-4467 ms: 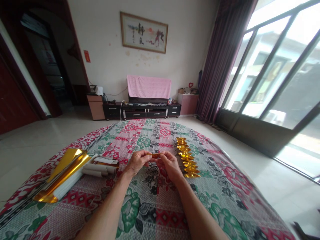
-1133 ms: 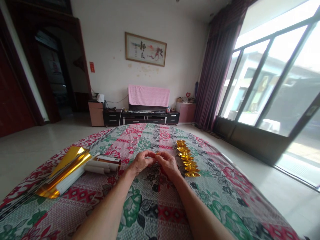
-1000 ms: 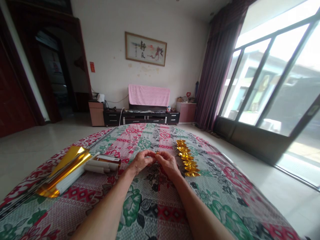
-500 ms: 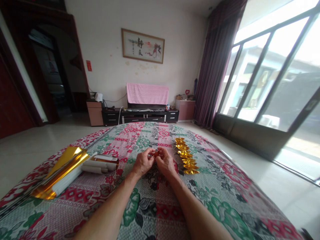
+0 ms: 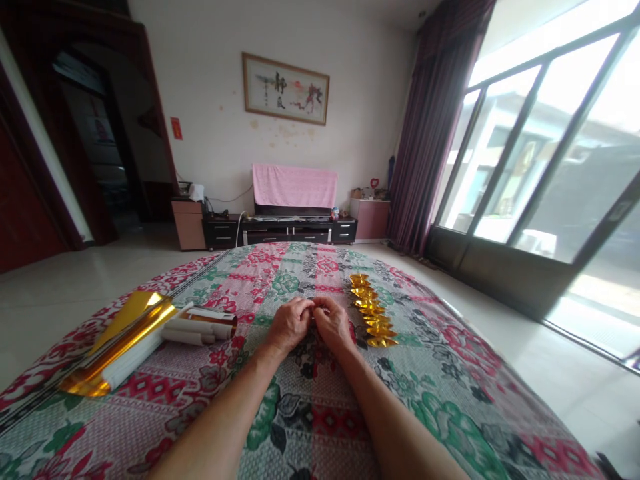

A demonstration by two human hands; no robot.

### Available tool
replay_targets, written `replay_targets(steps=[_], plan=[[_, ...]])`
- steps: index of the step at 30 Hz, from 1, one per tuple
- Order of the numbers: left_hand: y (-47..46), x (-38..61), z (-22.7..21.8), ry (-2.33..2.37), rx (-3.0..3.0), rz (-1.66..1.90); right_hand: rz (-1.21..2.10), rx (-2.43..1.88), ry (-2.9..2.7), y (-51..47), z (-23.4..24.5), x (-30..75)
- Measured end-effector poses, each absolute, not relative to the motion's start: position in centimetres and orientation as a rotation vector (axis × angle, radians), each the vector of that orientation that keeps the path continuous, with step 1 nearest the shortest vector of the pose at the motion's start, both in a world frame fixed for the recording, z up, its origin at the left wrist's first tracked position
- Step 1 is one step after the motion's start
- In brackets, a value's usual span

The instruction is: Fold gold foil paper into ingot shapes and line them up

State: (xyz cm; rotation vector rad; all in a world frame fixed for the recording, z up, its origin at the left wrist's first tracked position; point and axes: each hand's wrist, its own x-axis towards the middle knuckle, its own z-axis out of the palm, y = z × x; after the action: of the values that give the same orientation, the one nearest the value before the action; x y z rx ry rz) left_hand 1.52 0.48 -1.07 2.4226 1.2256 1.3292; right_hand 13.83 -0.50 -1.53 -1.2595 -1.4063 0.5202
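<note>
Above the table [image 5: 430, 360], I hold left hand [image 5: 290, 325] and right hand [image 5: 331, 325] with fingertips meeting, curled closed; any content is hidden. Gold foil [image 5: 137, 331] lies toward the left edge; gold pieces [image 5: 370, 307] line up toward the right. I judge this step fingertip work; the next move calls for even pressure.

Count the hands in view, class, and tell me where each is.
2. The left hand is over the patterned cloth, nearer the gold sheets; the right hand is close beside it, nearer the row of folded gold pieces. No other hand shows.
</note>
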Motion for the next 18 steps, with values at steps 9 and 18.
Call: replay_targets(steps=[9,18], plan=[[0.06,2.21,-0.95,1.343,2.055,1.352,0.849,-0.971,-1.075,0.26,-2.0,13.87],[0.53,2.11,-0.72,1.261,1.721,1.388,0.697,-1.105,-1.202,0.32,-2.33,13.9]])
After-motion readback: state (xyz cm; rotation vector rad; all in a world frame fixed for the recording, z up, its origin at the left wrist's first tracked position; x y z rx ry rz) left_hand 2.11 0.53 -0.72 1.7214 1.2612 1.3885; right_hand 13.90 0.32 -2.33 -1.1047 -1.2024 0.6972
